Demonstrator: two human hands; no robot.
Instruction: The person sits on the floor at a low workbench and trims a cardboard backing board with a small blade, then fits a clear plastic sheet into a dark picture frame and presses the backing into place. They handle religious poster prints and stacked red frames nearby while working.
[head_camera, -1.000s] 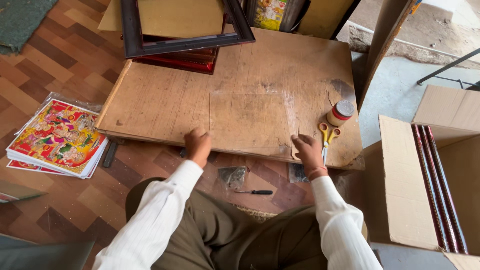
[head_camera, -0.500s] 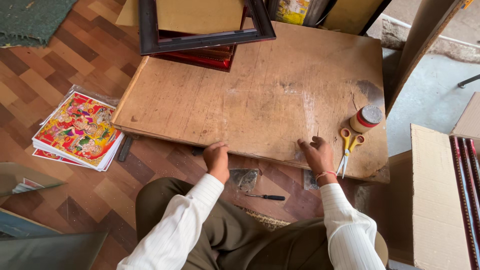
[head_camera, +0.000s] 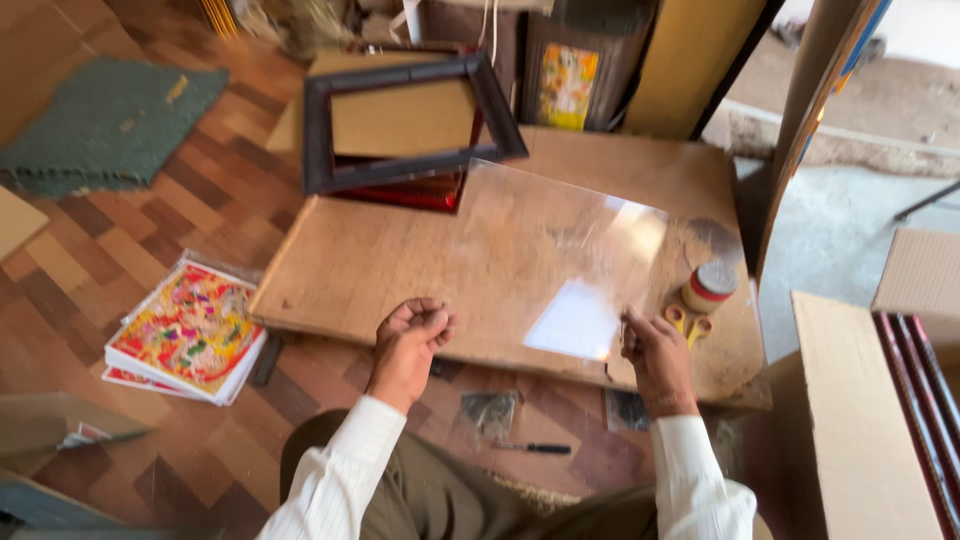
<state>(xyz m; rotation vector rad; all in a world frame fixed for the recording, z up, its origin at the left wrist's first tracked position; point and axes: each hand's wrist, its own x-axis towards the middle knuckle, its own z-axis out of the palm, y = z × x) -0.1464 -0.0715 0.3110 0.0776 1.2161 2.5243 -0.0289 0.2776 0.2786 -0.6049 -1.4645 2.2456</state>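
Note:
A clear glass pane (head_camera: 560, 240) is tilted up off the low wooden board (head_camera: 370, 270), catching bright reflections. My right hand (head_camera: 655, 360) grips the pane's near right edge. My left hand (head_camera: 410, 335) hovers at the board's front edge with its fingers curled in and nothing in them; it does not touch the glass. A dark picture frame (head_camera: 320, 130) with a tan backing lies on the board's far left corner, on top of a red frame (head_camera: 400, 193).
Yellow-handled scissors (head_camera: 688, 322) and a small round roll with a red band (head_camera: 710, 285) lie by my right hand. A stack of colourful prints (head_camera: 190, 330) and a green mat (head_camera: 110, 120) are on the floor at left. A cardboard box (head_camera: 860, 420) stands right, a pen (head_camera: 535, 448) below.
Both hands were pressed on the board's front edge. Now my right hand has lifted a glass pane, my left hand has curled and risen, and the view has tilted up.

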